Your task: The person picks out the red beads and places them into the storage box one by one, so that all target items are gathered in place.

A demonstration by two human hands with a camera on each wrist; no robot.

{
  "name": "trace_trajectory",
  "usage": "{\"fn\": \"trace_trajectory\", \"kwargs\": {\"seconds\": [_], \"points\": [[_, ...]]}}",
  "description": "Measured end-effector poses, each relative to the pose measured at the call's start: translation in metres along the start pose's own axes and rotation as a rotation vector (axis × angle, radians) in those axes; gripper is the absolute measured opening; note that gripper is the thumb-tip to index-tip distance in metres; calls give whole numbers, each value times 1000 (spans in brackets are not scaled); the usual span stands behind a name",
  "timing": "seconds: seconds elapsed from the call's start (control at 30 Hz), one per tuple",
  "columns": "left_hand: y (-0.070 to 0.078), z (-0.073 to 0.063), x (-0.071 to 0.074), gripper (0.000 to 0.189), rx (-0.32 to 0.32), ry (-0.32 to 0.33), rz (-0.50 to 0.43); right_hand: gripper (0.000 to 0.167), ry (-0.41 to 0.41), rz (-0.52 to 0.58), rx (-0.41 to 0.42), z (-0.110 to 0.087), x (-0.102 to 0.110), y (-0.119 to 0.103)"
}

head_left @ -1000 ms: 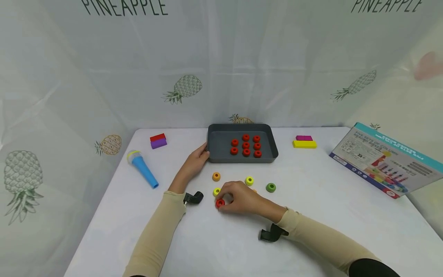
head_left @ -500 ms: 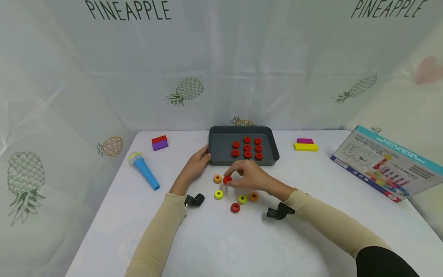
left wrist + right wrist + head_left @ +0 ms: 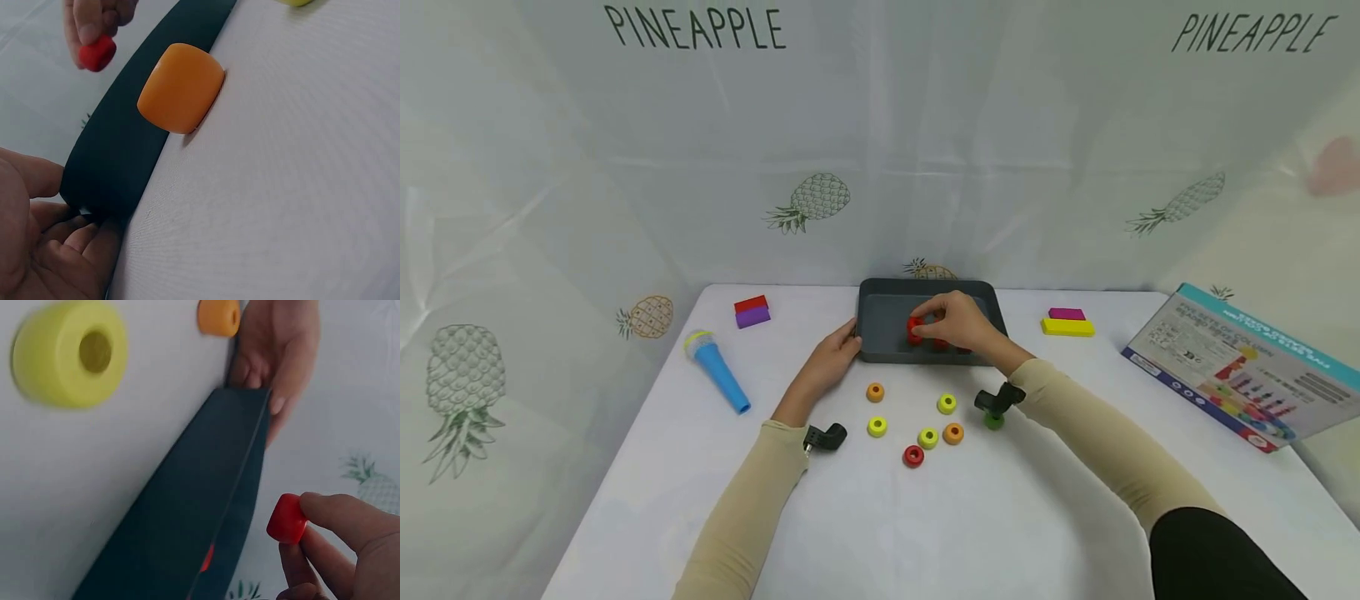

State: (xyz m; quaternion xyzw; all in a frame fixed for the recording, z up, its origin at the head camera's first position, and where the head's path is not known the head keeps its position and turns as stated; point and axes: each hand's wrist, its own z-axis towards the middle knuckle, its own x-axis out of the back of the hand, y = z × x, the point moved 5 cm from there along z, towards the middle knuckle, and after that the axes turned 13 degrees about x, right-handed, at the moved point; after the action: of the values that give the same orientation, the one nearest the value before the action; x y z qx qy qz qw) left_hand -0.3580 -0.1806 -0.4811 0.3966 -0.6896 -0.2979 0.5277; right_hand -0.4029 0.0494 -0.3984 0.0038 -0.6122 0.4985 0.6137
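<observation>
My left hand [image 3: 829, 360] grips the dark grey tray [image 3: 887, 356] at its left front corner; in the left wrist view the thumb lies at the rim and the fingers curl below. Over the tray's inside, my right hand [image 3: 964, 321] pinches a red bead [image 3: 287, 519] between thumb and fingers. The right wrist view shows this bead raised beyond the tray's wall. Other red beads [image 3: 941, 344] lie in the tray, mostly hidden behind the right hand.
In front of the tray are orange [image 3: 875, 392], yellow [image 3: 877, 427], green [image 3: 994, 422] and red beads [image 3: 913, 456]. A blue toy microphone [image 3: 721, 375] and red and purple blocks [image 3: 752, 312] lie left. Yellow and magenta blocks [image 3: 1067, 327] and a printed box [image 3: 1240, 367] are right.
My right hand has picked up a red bead from among the loose ones and carried it forward over the tray. The left hand has stayed at the tray's corner.
</observation>
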Motion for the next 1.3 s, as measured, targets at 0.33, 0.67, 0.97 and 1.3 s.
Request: {"fn": "trace_trajectory", "kwargs": {"seconds": [0.33,0.67,0.97,1.3], "points": [[-5,4,-2,57,4,-5,-3,29,5,-17,-123,25,0,29],[-4,4,1,57,4,12,-3,31,-20,-46,-156,49,3,46],[-5,5,2,57,-2,7,-2,33,7,-47,-169,54,-3,58],[-5,8,2,57,-2,1,-14,33,2,-136,-180,66,-8,68]]}}
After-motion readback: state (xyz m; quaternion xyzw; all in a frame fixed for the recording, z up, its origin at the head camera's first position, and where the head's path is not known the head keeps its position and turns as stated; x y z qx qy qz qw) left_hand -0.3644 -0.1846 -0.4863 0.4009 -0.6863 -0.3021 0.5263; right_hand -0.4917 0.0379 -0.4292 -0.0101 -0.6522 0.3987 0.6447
